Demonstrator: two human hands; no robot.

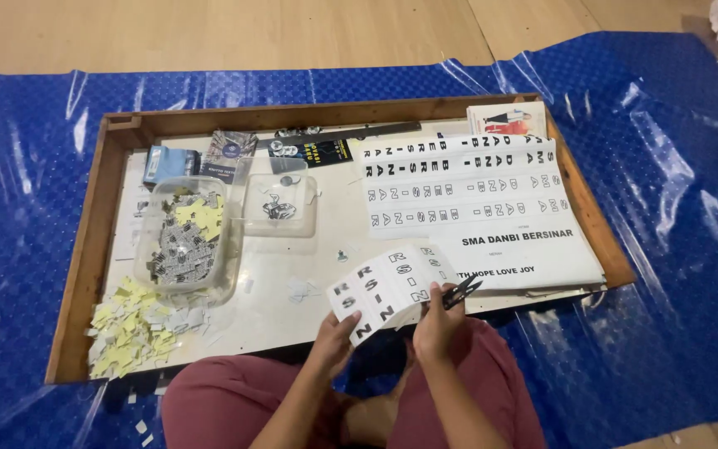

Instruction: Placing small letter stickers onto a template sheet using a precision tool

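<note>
Over near edge of wooden tray (85,274), lettered sheet (388,287) being gripped by left hand (334,337); black snips (459,291) being held closed-fisted by right hand (438,324).

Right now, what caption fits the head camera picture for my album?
Left hand holds a lettered paper sheet, right hand holds black snips over a wooden tray.

Your left hand (334,333) pinches with fingers curled, forearm rising from your lap; your right hand (435,320), just beside it, is closed in a grip.

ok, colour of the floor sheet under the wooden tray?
Blue plastic sheet, glossy with a dotted texture; clearest in the head view.
</note>
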